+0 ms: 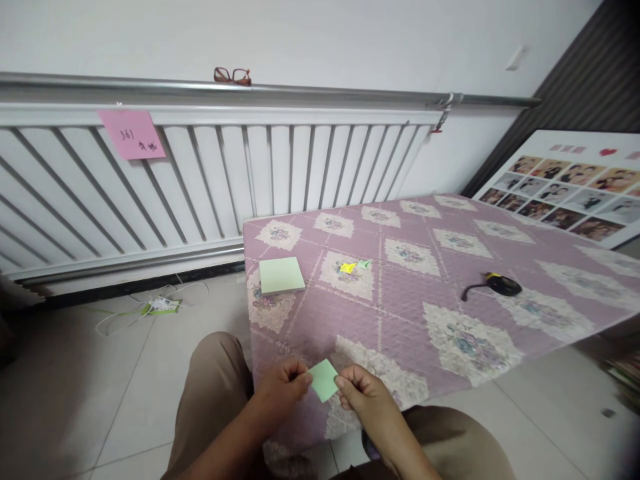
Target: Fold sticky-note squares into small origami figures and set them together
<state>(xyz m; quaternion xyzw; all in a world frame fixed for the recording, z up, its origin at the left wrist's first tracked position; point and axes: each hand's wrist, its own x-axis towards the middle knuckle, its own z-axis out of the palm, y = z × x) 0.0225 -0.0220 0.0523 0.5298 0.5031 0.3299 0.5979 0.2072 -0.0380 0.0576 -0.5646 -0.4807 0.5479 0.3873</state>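
A small square of light green paper (324, 381) is held up between my two hands, turned so that its corners point to the sides. My left hand (286, 387) pinches its left corner between thumb and fingers. The right corner is gripped the same way by my right hand (361, 392). Both hands are just above the near edge of the table. Farther back lie a small folded yellow paper piece (348, 268) and a small folded green one (364, 265), side by side. To their left rests a pad of pale green paper (281, 275).
A purple flowered cloth (315, 320) covers the table. On its right side lies a black object with a short cord or strap (503, 285). Behind stands a white radiator (280, 167) with a pink note (132, 135). Glasses (233, 76) sit on the pipe. A power strip (163, 306) is on the floor.
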